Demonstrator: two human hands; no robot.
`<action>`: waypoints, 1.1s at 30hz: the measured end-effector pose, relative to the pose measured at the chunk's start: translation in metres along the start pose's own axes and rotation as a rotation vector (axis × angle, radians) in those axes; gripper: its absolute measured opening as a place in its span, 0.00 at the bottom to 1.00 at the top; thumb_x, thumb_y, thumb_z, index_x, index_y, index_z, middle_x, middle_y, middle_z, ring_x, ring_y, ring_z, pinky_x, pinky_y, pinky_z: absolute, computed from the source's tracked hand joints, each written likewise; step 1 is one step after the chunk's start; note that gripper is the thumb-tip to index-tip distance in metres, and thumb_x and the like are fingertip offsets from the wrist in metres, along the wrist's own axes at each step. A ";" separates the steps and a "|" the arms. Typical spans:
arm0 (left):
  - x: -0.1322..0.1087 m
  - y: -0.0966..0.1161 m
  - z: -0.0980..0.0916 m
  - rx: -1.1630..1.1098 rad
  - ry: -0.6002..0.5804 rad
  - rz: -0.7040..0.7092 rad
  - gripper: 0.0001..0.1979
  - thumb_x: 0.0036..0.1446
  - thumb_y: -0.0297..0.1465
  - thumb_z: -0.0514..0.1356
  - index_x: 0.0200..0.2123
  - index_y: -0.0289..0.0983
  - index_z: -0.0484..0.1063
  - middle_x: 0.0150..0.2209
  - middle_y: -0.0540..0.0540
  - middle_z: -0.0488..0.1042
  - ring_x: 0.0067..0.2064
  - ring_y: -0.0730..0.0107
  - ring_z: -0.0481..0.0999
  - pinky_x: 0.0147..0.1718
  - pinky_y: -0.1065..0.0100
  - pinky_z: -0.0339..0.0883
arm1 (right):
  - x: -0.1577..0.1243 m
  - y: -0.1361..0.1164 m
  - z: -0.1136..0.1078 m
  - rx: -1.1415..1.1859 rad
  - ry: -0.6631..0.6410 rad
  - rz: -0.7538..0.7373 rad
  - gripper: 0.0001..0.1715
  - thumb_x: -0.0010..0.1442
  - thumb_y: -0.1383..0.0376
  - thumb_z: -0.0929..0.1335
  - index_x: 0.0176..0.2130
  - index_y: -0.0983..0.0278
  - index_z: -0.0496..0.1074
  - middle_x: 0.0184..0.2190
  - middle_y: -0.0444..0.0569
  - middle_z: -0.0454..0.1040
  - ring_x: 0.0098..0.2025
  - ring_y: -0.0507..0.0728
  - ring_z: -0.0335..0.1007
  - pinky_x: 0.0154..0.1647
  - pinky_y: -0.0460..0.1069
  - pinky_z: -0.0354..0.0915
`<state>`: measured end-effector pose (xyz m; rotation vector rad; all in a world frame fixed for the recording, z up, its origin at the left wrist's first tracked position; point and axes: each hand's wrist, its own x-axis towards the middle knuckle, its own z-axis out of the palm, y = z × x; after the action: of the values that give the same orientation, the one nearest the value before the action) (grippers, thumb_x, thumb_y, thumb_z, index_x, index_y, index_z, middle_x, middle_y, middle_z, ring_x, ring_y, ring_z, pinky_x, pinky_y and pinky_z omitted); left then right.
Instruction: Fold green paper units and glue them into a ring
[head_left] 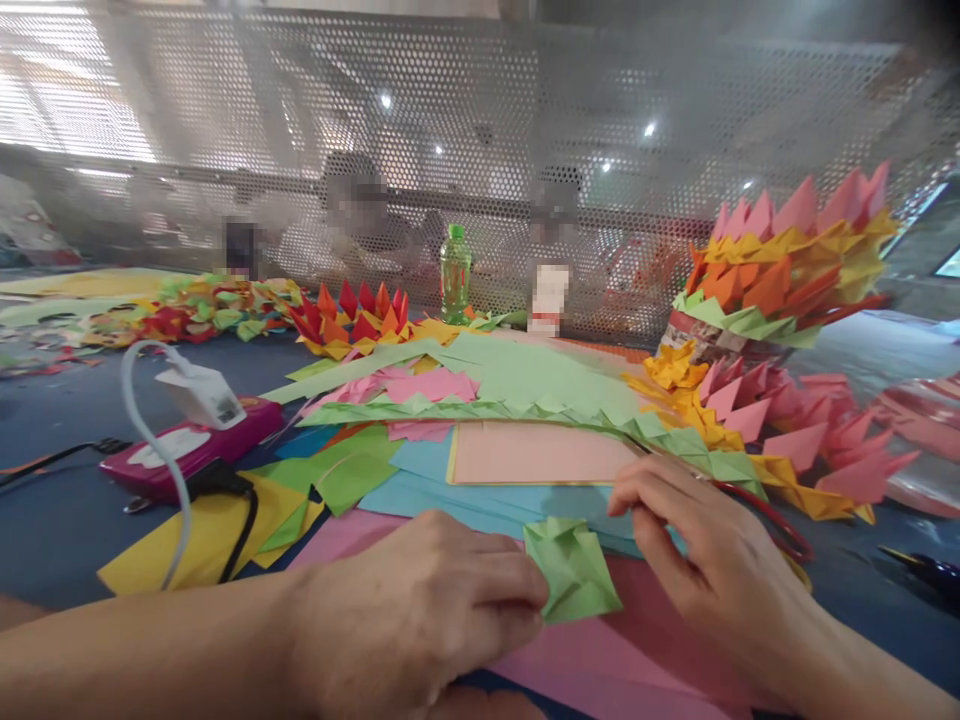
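My left hand (450, 600) is closed, with its fingertips on the left edge of a folded green paper square (570, 568). The square has creased flaps and sits over pink paper sheets (600, 655). To its right, my right hand (705, 540) is raised with bent fingers apart and nothing visible between them. Behind the right hand runs a long strip of folded light-green paper (480, 411). Partly hidden by that hand is a tool with a red looped handle (784, 530). Blue sheets (450, 500) and a pale pink pad (540, 455) lie just beyond the hands.
A magenta power strip (262, 425) with a white adapter (201, 392) and cables stands left. Red-orange folded-paper points (352, 315) and a green bottle (455, 275) are behind. A tiered folded-paper piece (780, 270) rises at right above pink folded points (810, 430). Perforated metal (480, 90) backs the table.
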<state>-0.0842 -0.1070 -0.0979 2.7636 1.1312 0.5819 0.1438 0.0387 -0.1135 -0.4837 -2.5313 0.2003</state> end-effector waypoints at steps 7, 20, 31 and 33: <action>0.000 -0.001 0.002 -0.097 0.071 -0.078 0.10 0.65 0.34 0.58 0.44 0.35 0.74 0.42 0.42 0.76 0.41 0.62 0.77 0.37 0.66 0.68 | 0.001 -0.004 0.007 -0.030 -0.318 0.287 0.28 0.71 0.49 0.55 0.25 0.60 0.60 0.24 0.44 0.68 0.29 0.57 0.65 0.31 0.51 0.55; 0.022 -0.017 0.007 -0.087 0.225 -0.431 0.13 0.65 0.29 0.57 0.52 0.34 0.72 0.48 0.41 0.72 0.51 0.63 0.72 0.51 0.65 0.64 | 0.001 -0.010 0.006 0.120 -0.290 0.253 0.22 0.72 0.55 0.57 0.30 0.61 0.66 0.31 0.46 0.73 0.36 0.58 0.68 0.36 0.51 0.55; 0.054 -0.030 0.005 -0.273 -0.045 -0.635 0.17 0.47 0.31 0.69 0.43 0.37 0.77 0.27 0.53 0.71 0.29 0.71 0.69 0.26 0.72 0.57 | 0.003 -0.006 0.006 0.137 -0.202 0.193 0.22 0.73 0.58 0.58 0.28 0.61 0.63 0.28 0.43 0.71 0.32 0.55 0.68 0.32 0.49 0.55; 0.049 -0.032 0.010 -0.390 0.003 -0.676 0.13 0.47 0.30 0.68 0.39 0.37 0.78 0.24 0.55 0.68 0.26 0.73 0.67 0.24 0.74 0.55 | 0.003 -0.005 0.007 0.158 -0.200 0.188 0.20 0.73 0.58 0.59 0.29 0.62 0.64 0.29 0.43 0.71 0.33 0.55 0.68 0.34 0.48 0.57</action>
<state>-0.0692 -0.0496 -0.0989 1.8950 1.6241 0.6232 0.1363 0.0349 -0.1166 -0.6668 -2.6339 0.5394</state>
